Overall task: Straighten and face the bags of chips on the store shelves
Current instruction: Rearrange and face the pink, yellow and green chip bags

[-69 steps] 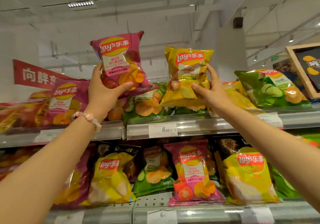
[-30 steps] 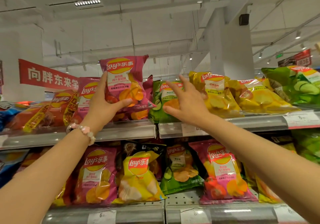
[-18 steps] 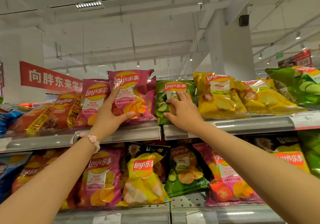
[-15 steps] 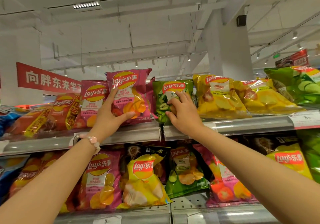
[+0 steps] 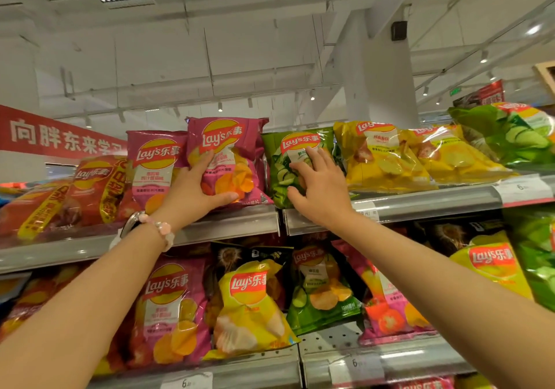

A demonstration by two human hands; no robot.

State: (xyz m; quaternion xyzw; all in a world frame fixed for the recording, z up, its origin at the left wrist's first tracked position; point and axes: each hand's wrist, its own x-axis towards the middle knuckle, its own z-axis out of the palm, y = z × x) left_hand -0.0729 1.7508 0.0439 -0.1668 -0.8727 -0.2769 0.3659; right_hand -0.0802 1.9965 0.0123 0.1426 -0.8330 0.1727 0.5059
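Observation:
A pink Lay's bag (image 5: pixel 237 142) stands upright on the upper shelf (image 5: pixel 420 205). My left hand (image 5: pixel 192 192) grips it, fingers across its front and thumb under its lower edge. Right beside it stands a green Lay's bag (image 5: pixel 285 151), facing forward. My right hand (image 5: pixel 322 189) holds this one, fingers curled on the front and thumb at its lower left. Another pink bag (image 5: pixel 156 160) stands just left of the held pink bag. Two yellow bags (image 5: pixel 378 154) lean back to the right of the green one.
Red bags (image 5: pixel 90 187) lie slanted at the upper shelf's left end, and a big green bag (image 5: pixel 510 133) sits at its far right. The lower shelf (image 5: pixel 240 367) holds several mixed pink, yellow and green bags. A red banner (image 5: pixel 54 136) hangs behind.
My left hand brought the pink bag down from the air onto the upper shelf. My right hand set the yellow bag on the shelf, then moved left onto the green bag.

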